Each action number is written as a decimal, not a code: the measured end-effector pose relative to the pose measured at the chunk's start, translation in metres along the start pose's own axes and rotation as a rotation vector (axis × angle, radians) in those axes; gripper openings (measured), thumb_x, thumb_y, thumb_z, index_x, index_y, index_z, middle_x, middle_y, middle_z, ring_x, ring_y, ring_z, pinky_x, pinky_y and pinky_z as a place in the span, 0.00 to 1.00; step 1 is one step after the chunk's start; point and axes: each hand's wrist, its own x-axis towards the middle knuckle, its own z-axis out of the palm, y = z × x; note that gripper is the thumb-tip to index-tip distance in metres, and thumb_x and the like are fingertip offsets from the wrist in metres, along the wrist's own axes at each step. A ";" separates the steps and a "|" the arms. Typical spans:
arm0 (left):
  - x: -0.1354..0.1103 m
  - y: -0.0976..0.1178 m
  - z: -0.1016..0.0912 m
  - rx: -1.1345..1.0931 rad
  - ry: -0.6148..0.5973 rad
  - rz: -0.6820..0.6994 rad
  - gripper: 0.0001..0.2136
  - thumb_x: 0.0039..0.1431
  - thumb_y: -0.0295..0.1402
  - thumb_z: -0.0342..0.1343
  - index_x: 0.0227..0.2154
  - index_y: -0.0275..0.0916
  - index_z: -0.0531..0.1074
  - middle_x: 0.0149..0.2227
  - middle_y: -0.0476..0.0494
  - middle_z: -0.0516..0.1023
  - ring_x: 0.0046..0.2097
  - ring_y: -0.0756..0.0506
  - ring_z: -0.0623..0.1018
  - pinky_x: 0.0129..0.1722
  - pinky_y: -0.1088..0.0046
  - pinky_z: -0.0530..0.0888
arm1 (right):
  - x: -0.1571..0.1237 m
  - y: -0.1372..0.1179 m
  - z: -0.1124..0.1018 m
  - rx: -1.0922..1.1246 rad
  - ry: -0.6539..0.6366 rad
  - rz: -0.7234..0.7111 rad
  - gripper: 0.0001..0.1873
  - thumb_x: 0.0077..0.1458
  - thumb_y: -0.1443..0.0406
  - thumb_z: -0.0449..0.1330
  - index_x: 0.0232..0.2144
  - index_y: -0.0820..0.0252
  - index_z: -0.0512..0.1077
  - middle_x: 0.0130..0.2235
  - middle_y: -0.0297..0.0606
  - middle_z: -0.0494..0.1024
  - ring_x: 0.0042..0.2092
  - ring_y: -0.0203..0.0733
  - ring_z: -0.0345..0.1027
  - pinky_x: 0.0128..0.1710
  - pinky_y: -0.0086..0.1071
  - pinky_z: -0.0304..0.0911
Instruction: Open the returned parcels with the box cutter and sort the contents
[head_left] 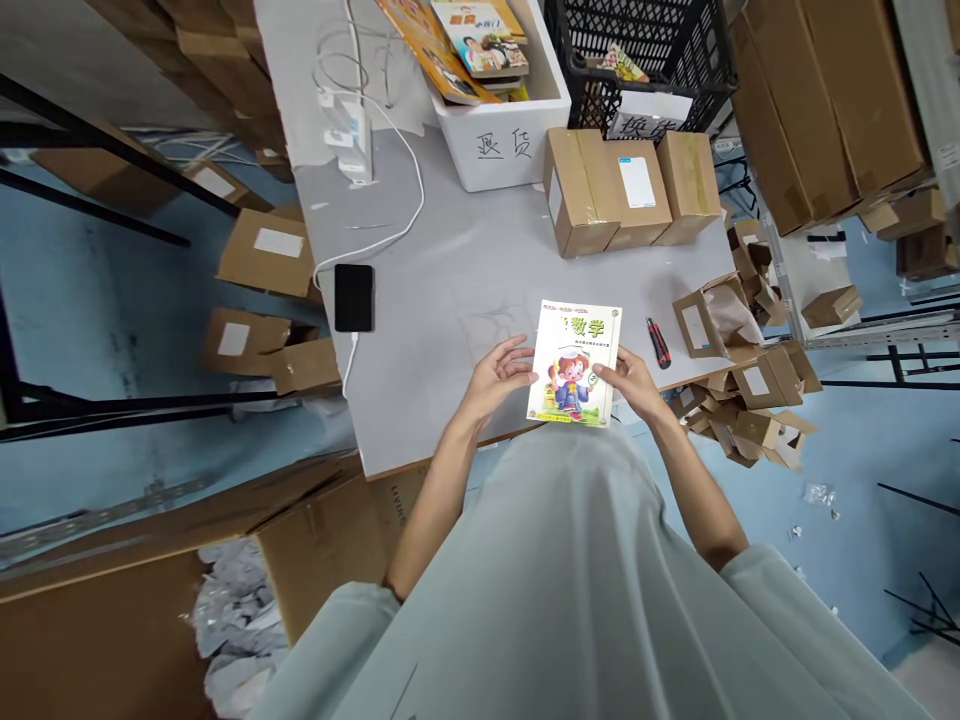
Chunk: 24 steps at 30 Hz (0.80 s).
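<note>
A thin book [564, 340] with a white cover, green Chinese lettering and a cartoon child in a blue gown is held upright to me, just over the table's front edge. My right hand [632, 382] grips its right side, thumb on the cover and the fingers partly hidden behind. At the left side is my left hand [496, 378], its thumb tip on the cover's edge and its fingers loosely curved toward the back. A red and black box cutter [658, 343] lies on the table to the right of my right hand.
On the grey table [420, 370] are a phone [354, 298], a power strip [349, 138], a white bin [502, 150] of books, a black crate [637, 50] and closed cartons [592, 195]. Opened boxes [765, 400] pile up right; a large carton [330, 560] stands lower left.
</note>
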 end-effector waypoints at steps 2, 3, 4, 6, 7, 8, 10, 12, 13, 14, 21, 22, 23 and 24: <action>0.000 0.001 0.006 0.082 0.015 0.063 0.27 0.44 0.38 0.81 0.49 0.40 0.83 0.45 0.41 0.86 0.44 0.42 0.83 0.51 0.60 0.80 | 0.004 -0.002 -0.005 -0.053 -0.041 -0.041 0.29 0.50 0.44 0.80 0.48 0.52 0.87 0.53 0.40 0.90 0.56 0.59 0.83 0.60 0.54 0.78; 0.000 0.001 0.009 0.160 0.046 0.128 0.20 0.46 0.38 0.80 0.42 0.40 0.84 0.42 0.43 0.85 0.43 0.42 0.82 0.52 0.59 0.79 | 0.007 -0.003 -0.008 -0.095 -0.066 -0.079 0.26 0.50 0.44 0.80 0.44 0.51 0.88 0.51 0.40 0.90 0.57 0.60 0.83 0.63 0.56 0.76; -0.001 0.001 0.012 0.255 0.090 0.214 0.13 0.49 0.38 0.78 0.35 0.41 0.84 0.39 0.43 0.85 0.44 0.41 0.82 0.53 0.58 0.78 | 0.010 -0.004 -0.011 -0.141 -0.088 -0.128 0.23 0.50 0.44 0.80 0.41 0.50 0.89 0.50 0.39 0.91 0.60 0.61 0.81 0.66 0.57 0.73; -0.003 0.001 0.019 0.448 0.188 0.412 0.06 0.57 0.36 0.72 0.28 0.43 0.82 0.37 0.43 0.84 0.46 0.39 0.81 0.56 0.55 0.76 | 0.017 -0.006 -0.018 -0.221 -0.109 -0.236 0.18 0.52 0.43 0.79 0.36 0.46 0.90 0.52 0.39 0.90 0.70 0.61 0.73 0.74 0.58 0.63; -0.004 0.002 0.022 0.524 0.228 0.501 0.06 0.61 0.34 0.69 0.28 0.44 0.82 0.37 0.43 0.84 0.48 0.39 0.81 0.58 0.54 0.75 | 0.019 -0.007 -0.022 -0.246 -0.111 -0.279 0.17 0.53 0.43 0.79 0.35 0.45 0.90 0.54 0.39 0.90 0.74 0.60 0.67 0.77 0.59 0.58; -0.006 0.004 0.027 0.580 0.253 0.570 0.06 0.63 0.34 0.67 0.29 0.45 0.83 0.39 0.43 0.85 0.49 0.38 0.81 0.59 0.53 0.75 | 0.022 -0.008 -0.026 -0.258 -0.111 -0.308 0.16 0.55 0.43 0.78 0.35 0.44 0.90 0.57 0.39 0.88 0.76 0.59 0.63 0.78 0.59 0.56; -0.010 0.007 0.036 0.644 0.267 0.641 0.05 0.66 0.34 0.65 0.33 0.46 0.84 0.41 0.42 0.86 0.52 0.38 0.81 0.59 0.53 0.75 | 0.027 -0.008 -0.035 -0.248 -0.116 -0.330 0.17 0.55 0.43 0.78 0.35 0.44 0.90 0.60 0.40 0.87 0.77 0.59 0.61 0.78 0.59 0.55; -0.012 0.011 0.047 0.671 0.264 0.645 0.04 0.67 0.36 0.66 0.36 0.46 0.84 0.43 0.42 0.86 0.54 0.37 0.81 0.59 0.53 0.75 | 0.033 -0.006 -0.046 -0.220 -0.137 -0.315 0.18 0.52 0.43 0.80 0.35 0.46 0.90 0.57 0.42 0.88 0.73 0.60 0.68 0.77 0.58 0.59; -0.012 0.012 0.053 0.673 0.264 0.627 0.04 0.67 0.38 0.66 0.37 0.46 0.83 0.43 0.42 0.86 0.53 0.38 0.81 0.59 0.54 0.75 | 0.037 -0.005 -0.052 -0.204 -0.137 -0.295 0.19 0.51 0.43 0.80 0.35 0.47 0.90 0.55 0.42 0.89 0.70 0.60 0.73 0.75 0.58 0.61; -0.011 0.013 0.060 0.665 0.267 0.595 0.05 0.67 0.39 0.67 0.37 0.45 0.83 0.43 0.42 0.85 0.52 0.38 0.81 0.58 0.56 0.75 | 0.040 -0.004 -0.058 -0.185 -0.126 -0.263 0.20 0.50 0.44 0.81 0.36 0.48 0.89 0.52 0.43 0.90 0.65 0.60 0.78 0.73 0.57 0.65; 0.029 0.000 0.114 0.372 0.275 0.213 0.25 0.63 0.61 0.65 0.36 0.41 0.78 0.37 0.43 0.84 0.41 0.42 0.80 0.44 0.66 0.77 | 0.065 -0.005 -0.095 0.028 -0.106 0.043 0.33 0.52 0.37 0.75 0.45 0.54 0.80 0.41 0.40 0.89 0.41 0.53 0.84 0.43 0.43 0.79; 0.036 -0.001 0.122 0.348 0.295 0.212 0.26 0.61 0.63 0.65 0.36 0.41 0.78 0.37 0.43 0.84 0.40 0.42 0.80 0.43 0.66 0.77 | 0.069 -0.005 -0.100 0.042 -0.105 0.044 0.34 0.51 0.36 0.74 0.45 0.53 0.78 0.41 0.39 0.88 0.40 0.51 0.83 0.41 0.42 0.78; 0.042 -0.002 0.131 0.339 0.313 0.224 0.27 0.60 0.64 0.66 0.36 0.41 0.78 0.37 0.43 0.83 0.40 0.42 0.80 0.43 0.66 0.77 | 0.073 -0.005 -0.104 0.050 -0.093 0.038 0.34 0.51 0.35 0.74 0.44 0.52 0.76 0.40 0.38 0.88 0.40 0.50 0.82 0.41 0.41 0.78; 0.048 -0.002 0.140 0.340 0.319 0.240 0.28 0.61 0.65 0.65 0.36 0.41 0.78 0.37 0.43 0.83 0.41 0.42 0.80 0.44 0.66 0.77 | 0.078 -0.003 -0.108 0.053 -0.066 0.028 0.33 0.52 0.34 0.72 0.43 0.52 0.75 0.39 0.37 0.86 0.39 0.49 0.81 0.40 0.39 0.76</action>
